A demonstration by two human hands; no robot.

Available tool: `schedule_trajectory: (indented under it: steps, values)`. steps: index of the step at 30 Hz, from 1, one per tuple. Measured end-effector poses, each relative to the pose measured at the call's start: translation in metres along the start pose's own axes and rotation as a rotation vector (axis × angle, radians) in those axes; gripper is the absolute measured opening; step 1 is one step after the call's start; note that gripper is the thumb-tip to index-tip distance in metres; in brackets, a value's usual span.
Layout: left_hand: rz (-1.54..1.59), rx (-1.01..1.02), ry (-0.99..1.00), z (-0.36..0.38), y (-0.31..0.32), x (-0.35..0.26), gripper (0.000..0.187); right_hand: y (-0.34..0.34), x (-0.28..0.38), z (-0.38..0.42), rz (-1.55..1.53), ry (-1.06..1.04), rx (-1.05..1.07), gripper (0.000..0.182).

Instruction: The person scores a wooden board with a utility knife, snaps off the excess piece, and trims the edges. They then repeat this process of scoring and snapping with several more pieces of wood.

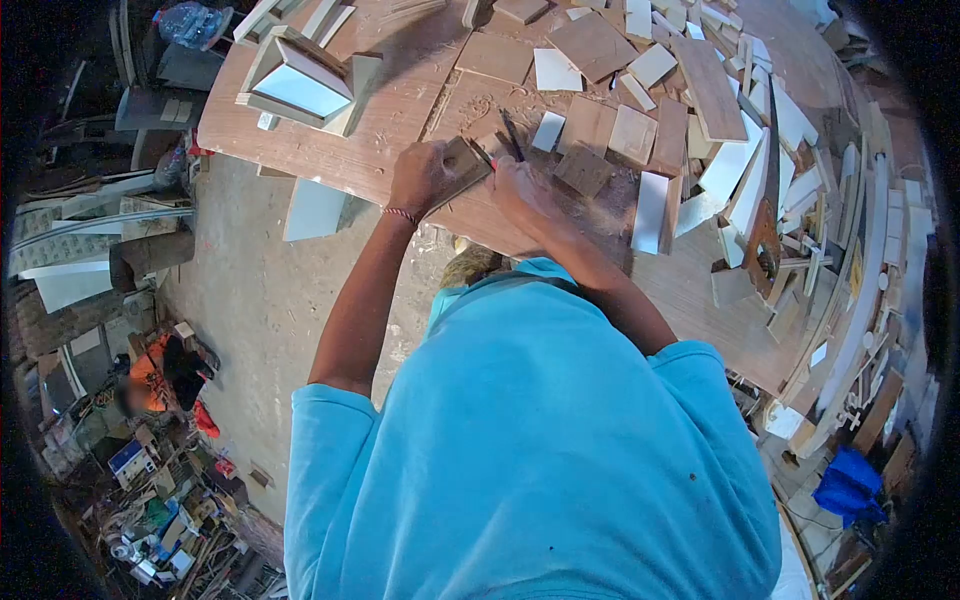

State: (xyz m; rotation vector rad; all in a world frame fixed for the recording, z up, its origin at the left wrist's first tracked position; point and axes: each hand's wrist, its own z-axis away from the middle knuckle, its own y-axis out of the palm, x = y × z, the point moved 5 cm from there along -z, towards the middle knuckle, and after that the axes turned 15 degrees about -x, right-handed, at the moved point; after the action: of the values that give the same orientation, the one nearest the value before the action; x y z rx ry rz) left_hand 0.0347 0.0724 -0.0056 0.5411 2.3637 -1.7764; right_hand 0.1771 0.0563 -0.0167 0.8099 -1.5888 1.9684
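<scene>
My left hand (420, 178) is closed on a small brown wooden board (462, 168), holding it at the near edge of the workbench (390, 115). My right hand (520, 188) grips a slim dark tool with a red part (484, 154), its tip over the board's right end; I cannot tell its exact kind. Just beyond the right fingers is another narrow dark tool (511, 135). Wood shavings lie around both hands, and a dark brown wooden piece (584, 172) rests to the right.
A white-faced wooden frame (300, 88) stands at the bench's left. Many wooden offcuts (592, 47) and white-faced pieces cover the right side, with a handsaw (768, 215) leaning among them. A blue plastic bag (850, 487) lies low at right. Scrap clutters the floor at left.
</scene>
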Motion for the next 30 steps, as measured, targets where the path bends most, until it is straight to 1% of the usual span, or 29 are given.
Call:
schedule_trajectory:
  steps: [1, 3, 4, 6, 7, 9, 10, 12, 13, 15, 16, 18, 19, 21, 24, 28, 30]
  values:
    - [0.002, -0.002, -0.004, 0.000, 0.000, -0.001, 0.017, 0.006, -0.003, 0.000, 0.004, -0.002, 0.002, 0.025]
    - [0.006, 0.006, -0.007, 0.000, -0.002, -0.001, 0.018, 0.008, 0.001, -0.001, 0.085, -0.067, -0.182, 0.021]
    - [0.006, 0.005, -0.012, 0.000, -0.003, -0.003, 0.018, 0.004, 0.006, -0.001, 0.088, -0.070, -0.179, 0.021]
    - [0.044, -0.047, -0.014, 0.001, -0.008, -0.007, 0.017, 0.001, 0.009, 0.004, 0.151, 0.069, -0.004, 0.027]
    - [0.046, -0.046, -0.019, 0.001, -0.005, -0.004, 0.017, 0.016, -0.003, 0.005, 0.154, 0.070, 0.000, 0.027]
    - [0.028, -0.017, -0.001, 0.002, 0.005, 0.001, 0.013, 0.053, -0.023, 0.005, 0.676, -0.397, -0.373, 0.008]
    - [0.032, -0.016, -0.005, 0.002, 0.004, 0.000, 0.013, 0.064, -0.032, -0.003, 0.679, -0.397, -0.369, 0.008]
    - [0.004, -0.039, 0.003, 0.004, -0.002, -0.006, 0.010, 0.079, -0.065, -0.015, 0.206, 0.197, -0.099, 0.034]
    - [0.006, -0.042, 0.003, 0.003, -0.003, -0.007, 0.010, 0.077, -0.062, -0.016, 0.209, 0.195, -0.101, 0.034]
    - [-0.015, -0.035, 0.018, 0.004, -0.004, -0.010, 0.010, 0.065, -0.058, -0.013, 0.106, 0.365, -0.208, 0.034]
    - [-0.014, -0.034, 0.023, 0.004, -0.004, -0.011, 0.010, 0.052, -0.046, -0.008, 0.105, 0.369, -0.212, 0.034]
    - [-0.062, -0.002, -0.011, 0.006, -0.001, -0.011, 0.010, 0.031, -0.011, -0.003, 0.234, 0.034, -0.173, 0.014]
    - [-0.063, -0.004, -0.003, 0.005, 0.000, -0.011, 0.010, 0.027, -0.012, -0.004, 0.231, 0.035, -0.182, 0.014]
    - [-0.006, -0.023, 0.019, 0.005, 0.000, -0.010, 0.010, 0.025, -0.013, -0.007, 0.102, -0.026, -0.096, 0.018]
    - [-0.024, -0.042, 0.008, 0.006, 0.005, -0.007, 0.010, 0.037, -0.020, -0.007, 0.037, 0.022, -0.068, 0.021]
    - [-0.030, -0.026, -0.008, 0.006, 0.006, -0.006, 0.010, 0.033, -0.019, 0.003, 0.092, 0.045, -0.064, 0.021]
    - [-0.025, -0.026, -0.009, 0.007, 0.004, -0.007, 0.011, 0.042, -0.028, 0.000, 0.136, 0.076, -0.229, 0.020]
